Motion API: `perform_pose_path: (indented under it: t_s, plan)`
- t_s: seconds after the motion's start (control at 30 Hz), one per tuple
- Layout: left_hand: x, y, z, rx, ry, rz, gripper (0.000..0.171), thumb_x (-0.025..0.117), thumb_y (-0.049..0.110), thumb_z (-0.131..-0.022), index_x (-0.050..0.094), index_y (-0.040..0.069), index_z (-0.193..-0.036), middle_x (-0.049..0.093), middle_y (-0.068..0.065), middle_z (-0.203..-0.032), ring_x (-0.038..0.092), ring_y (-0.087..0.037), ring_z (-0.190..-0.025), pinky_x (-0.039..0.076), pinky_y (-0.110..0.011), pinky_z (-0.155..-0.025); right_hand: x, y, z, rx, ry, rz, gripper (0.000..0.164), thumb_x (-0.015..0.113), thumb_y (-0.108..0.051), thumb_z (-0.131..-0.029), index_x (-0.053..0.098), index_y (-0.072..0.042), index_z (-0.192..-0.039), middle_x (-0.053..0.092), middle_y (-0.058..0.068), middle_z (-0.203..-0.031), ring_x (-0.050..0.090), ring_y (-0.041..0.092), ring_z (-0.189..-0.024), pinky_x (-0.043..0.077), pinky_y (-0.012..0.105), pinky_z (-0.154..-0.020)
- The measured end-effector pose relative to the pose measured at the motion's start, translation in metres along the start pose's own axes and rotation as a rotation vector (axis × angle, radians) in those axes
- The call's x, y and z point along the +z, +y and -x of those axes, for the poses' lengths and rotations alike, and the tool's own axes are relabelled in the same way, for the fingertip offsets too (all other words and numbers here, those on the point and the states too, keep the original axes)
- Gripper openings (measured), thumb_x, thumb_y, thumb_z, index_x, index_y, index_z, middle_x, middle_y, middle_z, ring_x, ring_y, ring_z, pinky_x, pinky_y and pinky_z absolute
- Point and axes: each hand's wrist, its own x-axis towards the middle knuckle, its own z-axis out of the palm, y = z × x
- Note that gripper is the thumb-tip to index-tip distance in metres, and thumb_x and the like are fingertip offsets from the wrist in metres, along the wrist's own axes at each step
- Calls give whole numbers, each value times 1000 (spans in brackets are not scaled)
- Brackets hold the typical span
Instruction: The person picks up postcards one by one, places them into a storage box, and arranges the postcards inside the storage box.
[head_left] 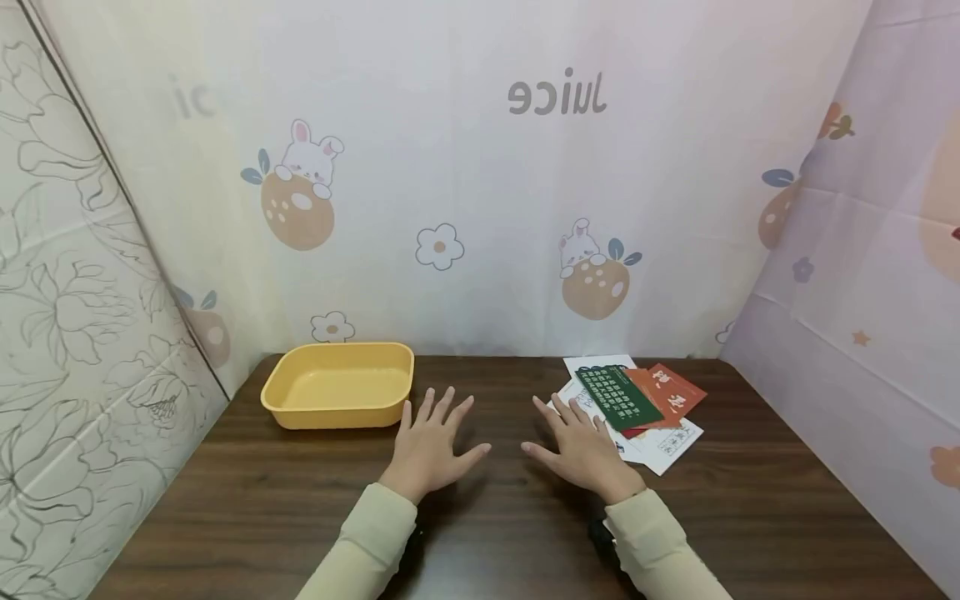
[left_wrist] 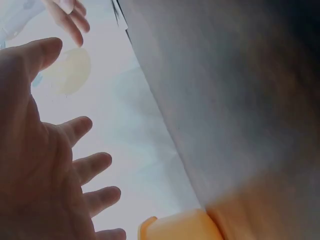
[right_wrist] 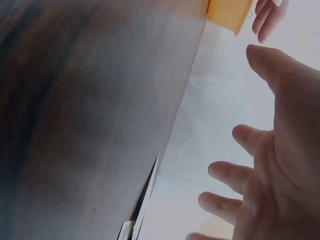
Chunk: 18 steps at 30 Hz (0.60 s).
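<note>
I have left grip (head_left: 429, 457) and right grip (head_left: 588, 457) spread wide, holding nothing, above the counter (head_left: 495, 533), with yellow tray (head_left: 337, 418) near the left and overlapping printed cards (head_left: 630, 408) near the right, best pinched, I judge, by a projecting edge.

Bright, soft light fills the head view, with a pale sheen toward the near edge of the dark brown wood-grain table (head_left: 498, 533). Both wrist views look hazy, the white printed fabric backdrop (head_left: 465, 158) overexposed, the table blurred.
</note>
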Motion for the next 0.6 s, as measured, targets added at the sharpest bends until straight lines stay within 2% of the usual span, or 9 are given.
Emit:
perform_pose_path:
  t_s: [0.2, 0.33, 0.6]
  plan:
    - [-6, -6, -3, -8, 31, -10, 78, 48, 72, -92, 40, 26, -155, 33, -9, -160, 21, -38, -149, 12, -63, -117, 0, 0, -1, -18, 12, -4, 79, 59, -59, -94, 35, -17, -157, 32, 20, -159, 28, 45, -144, 24, 73, -108]
    - [-11, -12, -6, -21, 28, -5, 79, 47, 72, -92, 41, 24, -155, 35, -10, -159, 23, -38, -148, 14, -63, -117, 1, -1, -2, -25, 16, -15, 79, 60, -57, -94, 36, -17, -157, 32, 20, -159, 28, 45, -144, 24, 72, -108]
    - [-24, -33, -10, -60, 43, 9, 80, 49, 70, -93, 40, 21, -155, 35, -13, -158, 26, -40, -146, 16, -65, -116, 4, -10, -2, -44, 2, -53, 76, 62, -54, -94, 36, -18, -157, 30, 19, -160, 30, 45, -143, 26, 68, -111]
